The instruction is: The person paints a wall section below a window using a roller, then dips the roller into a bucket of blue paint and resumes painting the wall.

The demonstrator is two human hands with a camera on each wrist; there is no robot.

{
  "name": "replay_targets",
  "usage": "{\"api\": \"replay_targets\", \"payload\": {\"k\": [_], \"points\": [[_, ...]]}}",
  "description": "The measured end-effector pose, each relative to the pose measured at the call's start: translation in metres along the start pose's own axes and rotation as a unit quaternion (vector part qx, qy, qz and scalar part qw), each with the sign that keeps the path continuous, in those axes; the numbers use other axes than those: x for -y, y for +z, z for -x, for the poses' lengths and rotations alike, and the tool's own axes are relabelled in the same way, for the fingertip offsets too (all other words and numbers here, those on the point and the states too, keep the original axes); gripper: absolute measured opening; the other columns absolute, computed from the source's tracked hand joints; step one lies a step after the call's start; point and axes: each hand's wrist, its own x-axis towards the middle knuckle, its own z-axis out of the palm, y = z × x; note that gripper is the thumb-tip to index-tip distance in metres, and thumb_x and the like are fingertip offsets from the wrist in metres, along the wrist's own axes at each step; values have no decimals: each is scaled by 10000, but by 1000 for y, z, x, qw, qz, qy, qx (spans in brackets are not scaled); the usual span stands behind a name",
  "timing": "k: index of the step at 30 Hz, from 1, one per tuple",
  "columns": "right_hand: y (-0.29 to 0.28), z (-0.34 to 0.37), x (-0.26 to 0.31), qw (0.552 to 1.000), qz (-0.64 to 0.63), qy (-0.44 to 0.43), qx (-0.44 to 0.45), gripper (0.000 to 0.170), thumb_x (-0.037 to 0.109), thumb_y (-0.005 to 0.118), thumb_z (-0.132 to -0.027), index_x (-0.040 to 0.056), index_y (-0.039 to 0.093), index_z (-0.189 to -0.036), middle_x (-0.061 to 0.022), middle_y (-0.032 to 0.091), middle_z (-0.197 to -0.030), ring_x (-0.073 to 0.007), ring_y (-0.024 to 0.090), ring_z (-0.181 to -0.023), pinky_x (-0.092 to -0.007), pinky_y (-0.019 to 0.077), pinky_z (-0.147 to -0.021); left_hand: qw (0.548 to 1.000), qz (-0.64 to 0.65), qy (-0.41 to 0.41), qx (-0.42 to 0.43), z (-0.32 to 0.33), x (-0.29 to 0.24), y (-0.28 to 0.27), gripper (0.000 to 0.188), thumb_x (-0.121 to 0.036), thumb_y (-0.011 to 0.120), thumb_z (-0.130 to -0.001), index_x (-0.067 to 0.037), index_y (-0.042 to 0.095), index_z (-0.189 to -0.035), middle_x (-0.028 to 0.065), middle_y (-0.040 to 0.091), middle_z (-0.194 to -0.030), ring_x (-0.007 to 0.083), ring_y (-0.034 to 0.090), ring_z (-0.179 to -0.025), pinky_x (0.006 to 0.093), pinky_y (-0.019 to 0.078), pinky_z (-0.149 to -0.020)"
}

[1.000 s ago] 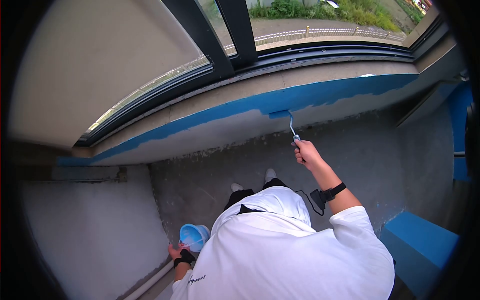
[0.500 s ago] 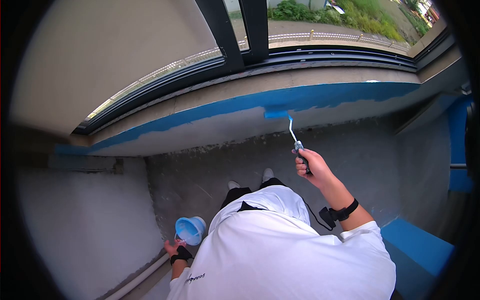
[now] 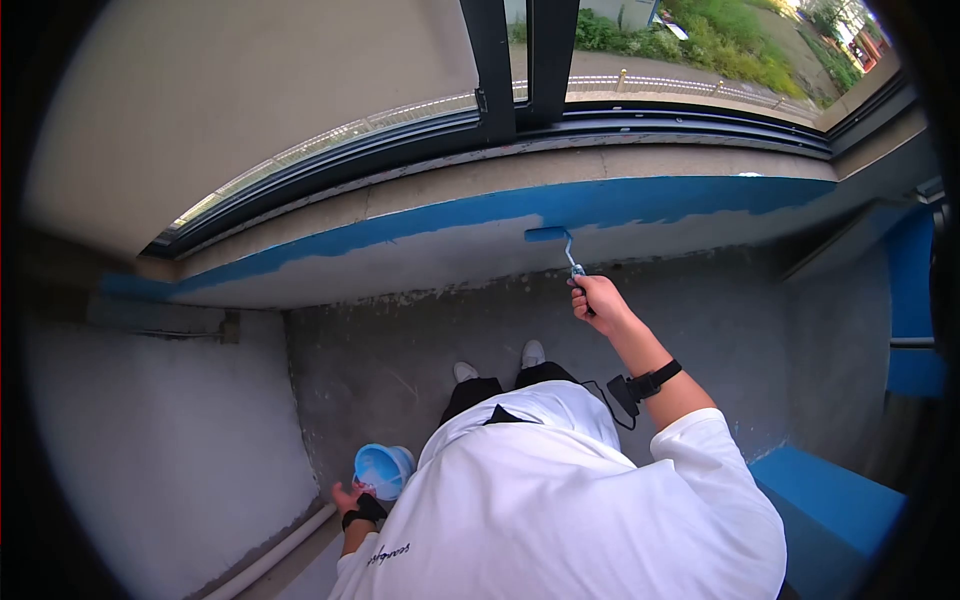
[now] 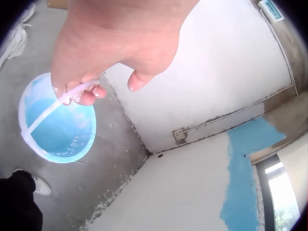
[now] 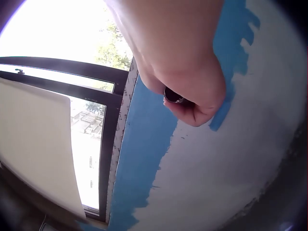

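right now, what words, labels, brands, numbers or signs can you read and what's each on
No text reads with certainty.
White shirt: dark lettering, too small and turned to read.
White wall box: marks on its blue panel, too blurred.
Strip along the window frame: dark marks, too blurred to tell whether they are print.

A window with a dark frame runs above a beige sill, a pale blind covering its left part. Daylight comes in — outside are grass and a pale fence. The low wall beneath is blue along the top (its lower edge ragged) and greyish white below. The floor is grey — a pale pipe runs along the foot of the left wall.
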Motion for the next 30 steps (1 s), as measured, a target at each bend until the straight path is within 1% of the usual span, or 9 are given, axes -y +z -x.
{"api": "replay_targets", "payload": {"k": [6,11,13,17,19,20,22,28,30], "points": [[-28,29,-8,1000,-3,-14,20,146,195,464,-957,64,485,-897,28,416,-664,-46,351,-511,-185,296,-443,995,-65,-7,71,-6,-16,19,433,-525,563,-701,-106,455,-714,55,484,-685,228,474,-684,392,401,-664],[-86,51,-9,982,185,-32,9,181,221,598,-893,67,504,-883,34,426,-631,-53,380,-504,-209,306,-441,987,-136,51,67,-4,-10,65,411,-513,552,-725,-113,462,-728,38,471,-697,208,457,-686,378,377,-695],[-88,69,-6,916,390,-78,-53,227,233,658,-839,66,521,-769,-3,487,-593,-77,457,-515,-239,347,-446,974,-191,77,93,-15,-17,87,394,-499,559,-729,-117,463,-739,19,464,-703,182,439,-678,364,352,-705],[-96,87,-3,878,469,-58,-74,208,193,664,-810,46,529,-753,-26,497,-587,-98,490,-556,-277,394,-501,973,-198,85,86,10,-2,159,342,-449,557,-756,-119,468,-759,5,460,-690,163,426,-659,344,340,-696],[-96,91,-4,779,596,-168,-99,175,158,665,-778,12,572,-795,-76,538,-601,-184,518,-546,-328,432,-558,955,-237,108,143,30,16,191,283,-390,548,-794,-118,475,-771,-2,457,-676,155,430,-643,330,350,-687],[-87,97,2,779,597,-167,-93,175,158,665,-778,12,572,-795,-76,538,-601,-184,518,-546,-328,432,-558,947,-259,110,153,39,23,206,265,-371,544,-807,-117,477,-770,-1,454,-668,155,434,-636,319,355,-683],[-57,114,21,688,698,-188,-61,200,170,658,-769,22,625,-899,-152,608,-682,-325,596,-661,-394,473,-661,932,-297,112,174,65,34,240,265,-348,551,-818,-95,491,-768,15,462,-663,146,448,-631,299,388,-650],[-10,109,30,618,746,-243,40,223,147,637,-805,36,623,-999,-177,647,-800,-346,620,-748,-409,484,-686,867,-404,105,273,126,74,325,240,-300,560,-865,-67,505,-854,17,476,-712,125,467,-654,243,422,-637],[-1,104,28,628,731,-256,71,244,150,637,-806,30,611,-1017,-182,639,-780,-351,613,-729,-416,476,-670,859,-411,106,288,148,94,343,239,-301,557,-873,-67,509,-868,14,485,-718,116,476,-666,241,421,-649]]}}
